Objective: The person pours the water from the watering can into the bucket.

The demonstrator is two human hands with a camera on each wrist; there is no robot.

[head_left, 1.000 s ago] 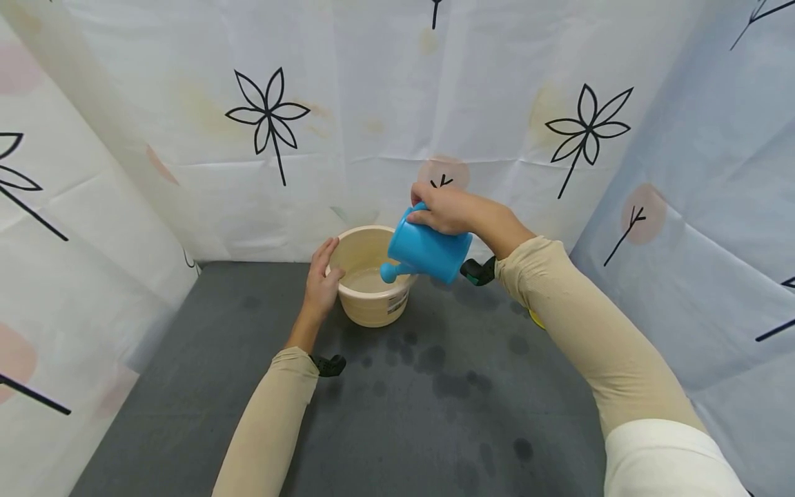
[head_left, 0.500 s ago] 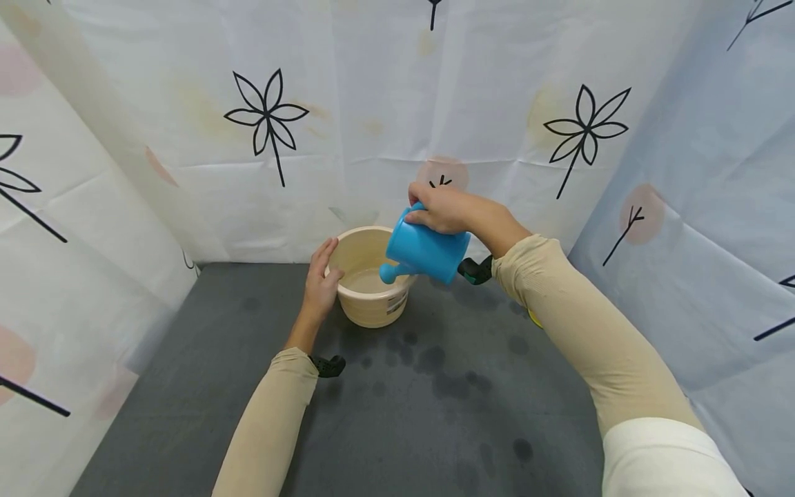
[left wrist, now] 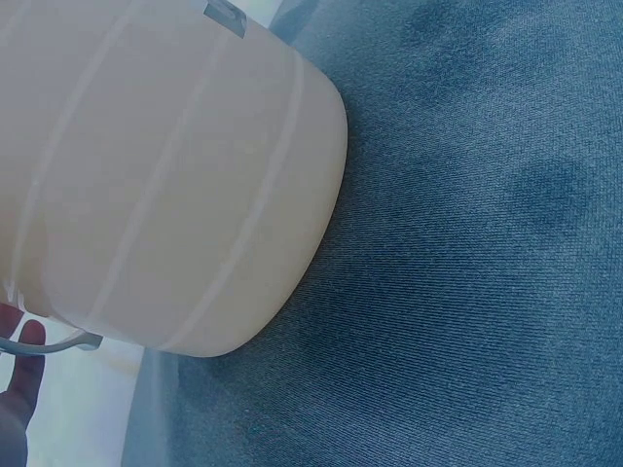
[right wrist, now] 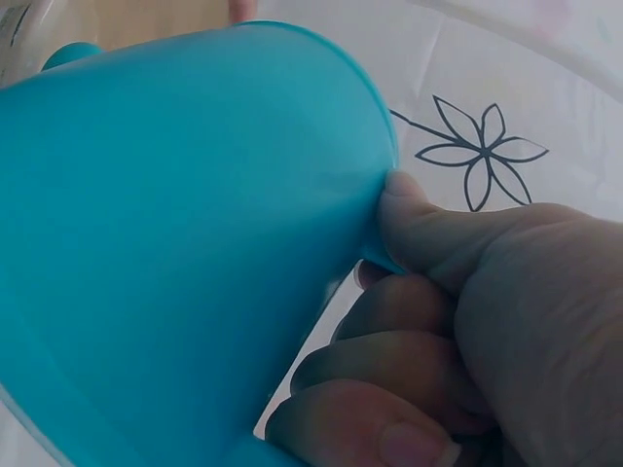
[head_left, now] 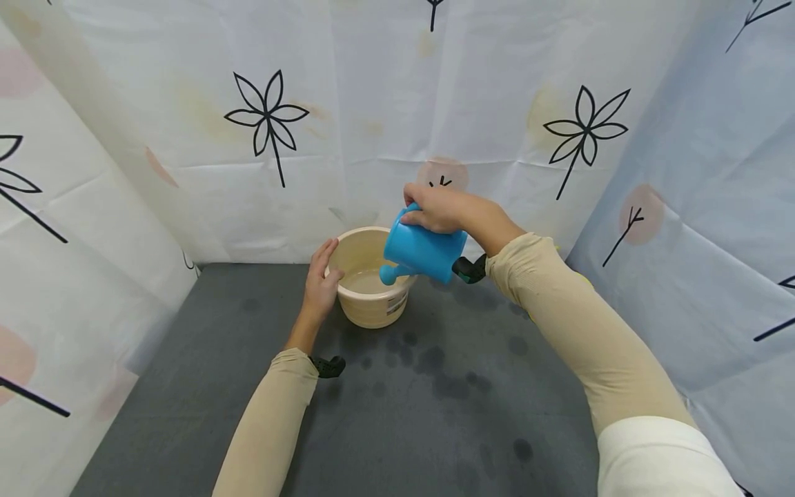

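A cream plastic bucket [head_left: 373,312] stands upright on the dark cloth near the back wall. My left hand [head_left: 321,279] holds its rim at the left side, thumb over the edge. In the left wrist view, fingers [left wrist: 31,336] show beside a thin grey handle [left wrist: 58,345] on the bucket [left wrist: 185,175]. My right hand [head_left: 431,207] grips the handle of a blue watering can [head_left: 425,252], fingers curled round it and thumb near its top rim. The watering can [right wrist: 195,214] is tilted left, its round-ended spout [head_left: 390,274] over the bucket's right rim. No stream of water shows.
A yellow edge [head_left: 582,277] peeks out from behind the right sleeve, mostly hidden. Several dark wet spots [head_left: 450,385] mark the dark cloth [head_left: 397,442]. White patterned sheets [head_left: 373,124] hang close behind the bucket and at both sides.
My right hand and the watering can have shifted slightly left, the can keeping its tilt over the bucket. More yellow shows behind the right forearm. The left hand and bucket stay put.
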